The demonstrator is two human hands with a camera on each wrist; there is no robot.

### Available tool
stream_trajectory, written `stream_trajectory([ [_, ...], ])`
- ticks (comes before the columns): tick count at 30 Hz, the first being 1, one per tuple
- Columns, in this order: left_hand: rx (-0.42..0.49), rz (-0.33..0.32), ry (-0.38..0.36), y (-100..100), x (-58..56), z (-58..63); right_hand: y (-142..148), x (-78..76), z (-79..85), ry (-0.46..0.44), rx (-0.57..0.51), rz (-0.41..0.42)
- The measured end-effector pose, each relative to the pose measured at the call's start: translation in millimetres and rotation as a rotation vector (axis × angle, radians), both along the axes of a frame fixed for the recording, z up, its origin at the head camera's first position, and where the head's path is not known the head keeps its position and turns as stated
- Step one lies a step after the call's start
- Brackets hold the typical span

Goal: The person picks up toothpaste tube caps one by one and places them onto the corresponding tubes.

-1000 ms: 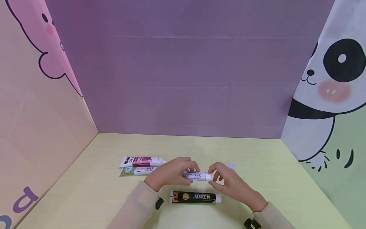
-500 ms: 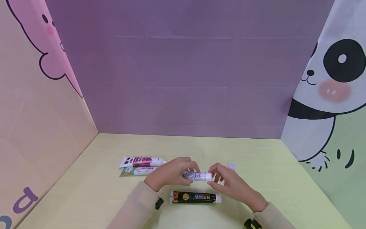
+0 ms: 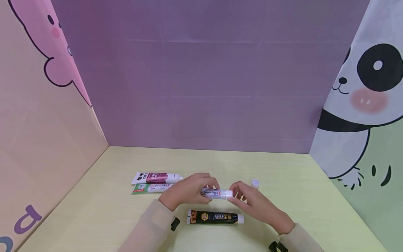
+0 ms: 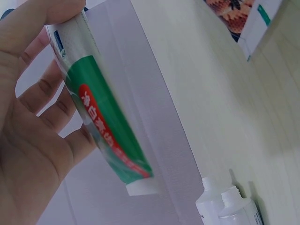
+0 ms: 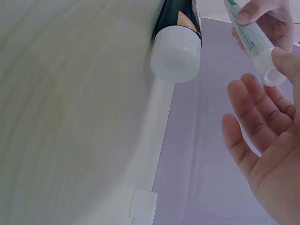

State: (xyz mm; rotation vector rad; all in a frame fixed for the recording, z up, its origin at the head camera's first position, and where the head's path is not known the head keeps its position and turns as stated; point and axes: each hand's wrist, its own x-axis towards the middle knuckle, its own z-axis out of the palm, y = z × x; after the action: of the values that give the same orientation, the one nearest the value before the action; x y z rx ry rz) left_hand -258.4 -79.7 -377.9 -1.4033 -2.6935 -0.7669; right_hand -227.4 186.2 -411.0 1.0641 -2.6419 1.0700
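Observation:
My left hand (image 3: 192, 189) grips a toothpaste tube (image 3: 214, 193) by its body, thumb on one side and fingers on the other. The tube is white with a green end and lies sideways, its white cap (image 3: 229, 194) pointing right. At that cap, my right hand (image 3: 252, 201) pinches with thumb and index finger; its other fingers (image 5: 255, 117) extend loosely beneath in the right wrist view. The left wrist view shows the tube's green end (image 4: 108, 117) with a red stripe. A black toothpaste tube (image 3: 215, 217), capped in white, lies on the table just in front of the hands.
A purple-and-white tube (image 3: 157, 177) and a green-and-white tube (image 3: 152, 188) lie side by side left of my left hand. Their bare necks (image 4: 230, 196) show in the left wrist view. Behind my right hand sits a loose white cap (image 3: 255, 182). Printed walls enclose the table.
My right thumb and index finger have shifted slightly around the cap, and the right hand has dipped a little. The left hand and its tube stay almost still.

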Motion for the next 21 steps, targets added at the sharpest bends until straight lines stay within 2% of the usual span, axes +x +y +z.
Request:
stream_trajectory([
  [8, 0.002, -0.006, 0.015, 0.4, -1.6, 0.0, -1.3, 0.0, 0.5, 0.016, 0.027, -0.001],
  [21, 0.003, -0.012, -0.002, 3.0, 0.1, 0.2, -1.1, -1.4, -5.1, 0.018, -0.072, 0.033],
])
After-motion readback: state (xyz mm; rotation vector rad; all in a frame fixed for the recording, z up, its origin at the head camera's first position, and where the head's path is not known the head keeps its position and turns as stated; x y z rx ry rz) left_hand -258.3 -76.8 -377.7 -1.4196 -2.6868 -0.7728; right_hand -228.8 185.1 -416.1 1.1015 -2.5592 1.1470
